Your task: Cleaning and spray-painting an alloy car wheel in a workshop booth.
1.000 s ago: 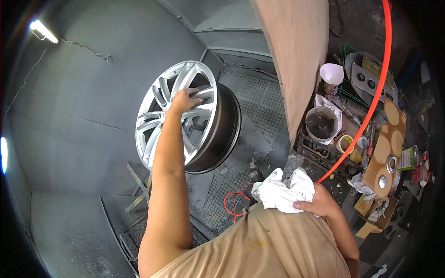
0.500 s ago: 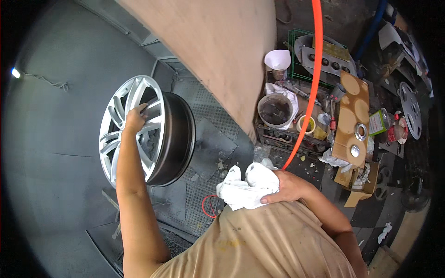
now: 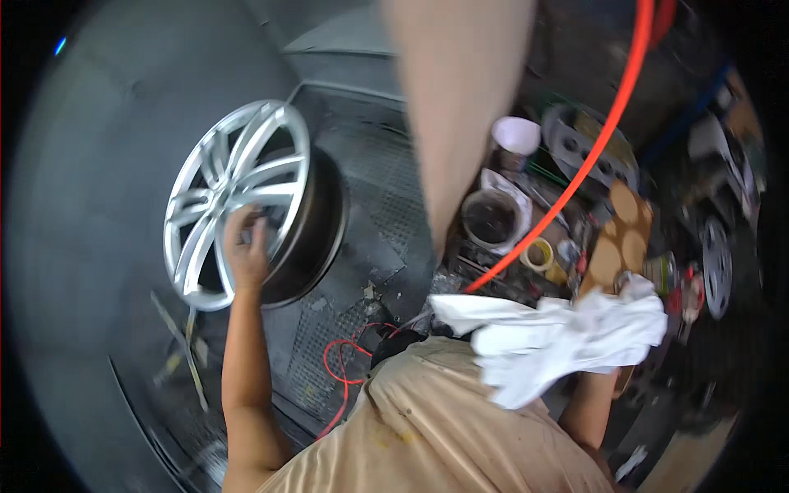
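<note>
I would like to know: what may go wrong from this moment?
The loose, spread-out white cloth could brush against the brown cardboard sheet and pick up dirt. The left hand, blurred in front of the silver wheel, might bump or smudge it; whether they touch is unclear. The thin red hose, looped below, could perhaps cause tripping.

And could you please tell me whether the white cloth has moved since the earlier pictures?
Yes, the white cloth has moved right: earlier left of the cardboard, it now overlaps the cardboard's lower part in view.
</note>
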Tool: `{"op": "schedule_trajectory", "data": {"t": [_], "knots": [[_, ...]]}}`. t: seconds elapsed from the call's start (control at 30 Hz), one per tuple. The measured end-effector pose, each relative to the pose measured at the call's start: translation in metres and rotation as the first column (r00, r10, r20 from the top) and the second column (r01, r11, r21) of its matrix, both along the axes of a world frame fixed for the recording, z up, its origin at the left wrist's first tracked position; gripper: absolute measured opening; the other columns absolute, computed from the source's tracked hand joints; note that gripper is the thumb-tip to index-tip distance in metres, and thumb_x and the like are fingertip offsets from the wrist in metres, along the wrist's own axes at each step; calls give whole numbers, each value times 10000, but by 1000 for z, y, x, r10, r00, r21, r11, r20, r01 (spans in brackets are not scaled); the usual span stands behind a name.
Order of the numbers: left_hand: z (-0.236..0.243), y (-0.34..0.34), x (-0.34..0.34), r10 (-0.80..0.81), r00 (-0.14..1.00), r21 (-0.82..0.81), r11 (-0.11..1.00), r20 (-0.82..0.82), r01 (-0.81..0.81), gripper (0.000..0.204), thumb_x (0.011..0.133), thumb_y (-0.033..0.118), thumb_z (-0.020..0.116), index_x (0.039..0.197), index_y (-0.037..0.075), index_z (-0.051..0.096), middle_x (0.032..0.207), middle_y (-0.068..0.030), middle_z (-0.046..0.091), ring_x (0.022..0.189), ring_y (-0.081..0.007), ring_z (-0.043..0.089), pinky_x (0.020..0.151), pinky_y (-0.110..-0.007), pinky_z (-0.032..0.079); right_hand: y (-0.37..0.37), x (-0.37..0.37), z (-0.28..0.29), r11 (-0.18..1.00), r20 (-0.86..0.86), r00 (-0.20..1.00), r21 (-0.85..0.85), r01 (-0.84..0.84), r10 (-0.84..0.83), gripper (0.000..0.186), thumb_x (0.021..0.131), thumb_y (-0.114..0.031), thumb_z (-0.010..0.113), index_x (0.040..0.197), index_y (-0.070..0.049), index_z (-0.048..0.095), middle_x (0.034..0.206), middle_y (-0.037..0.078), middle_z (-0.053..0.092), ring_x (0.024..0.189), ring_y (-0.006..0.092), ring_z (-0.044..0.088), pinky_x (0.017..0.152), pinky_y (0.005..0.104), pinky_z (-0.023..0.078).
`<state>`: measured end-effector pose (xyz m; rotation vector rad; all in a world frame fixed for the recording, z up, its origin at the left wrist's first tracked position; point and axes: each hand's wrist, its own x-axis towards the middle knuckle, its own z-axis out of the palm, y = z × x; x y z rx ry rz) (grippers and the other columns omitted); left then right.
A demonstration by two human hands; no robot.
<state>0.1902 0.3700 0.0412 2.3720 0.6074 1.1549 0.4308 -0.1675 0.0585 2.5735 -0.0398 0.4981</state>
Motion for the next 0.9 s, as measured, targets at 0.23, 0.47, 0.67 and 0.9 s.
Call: {"op": "schedule_trajectory", "data": {"t": [0.23,0.47,0.67,0.9], "knots": [[-15,-67,-56,-230,948,-15,972,-220,233,248,843,46,751,1087,26,720,1097,-143,707,1037,-320,673,916,-408,525,-11,47,-71,732,-139,988,680,44,69,542,930,-456,547,1171,26,613,1140,201,636,1041,326,638,912,472,502],[-12,-59,-107,-57,963,85,993,-264,82,243,813,110,790,1040,53,726,1088,-97,702,1030,-314,642,898,-428,505,-69,131,-213,204,-303,927,944,260,220,815,932,-630,586,1321,86,590,1320,270,623,1216,365,618,1061,500,461],[6,-39,-148,165,932,162,980,-323,-117,303,792,149,809,1074,76,729,1189,-87,674,1128,-314,608,969,-454,461,36,84,-172,749,-626,665,646,147,408,779,910,-551,679,1156,187,634,1185,358,666,1206,471,604,1015,488,460],[17,-5,-174,307,889,207,946,-340,-247,687,786,332,805,1352,27,563,1367,-166,599,1266,-373,544,1073,-481,401,32,28,-202,825,-448,848,564,22,284,791,895,-467,716,1367,139,528,1382,357,553,1304,472,527,1099,486,426]]}}
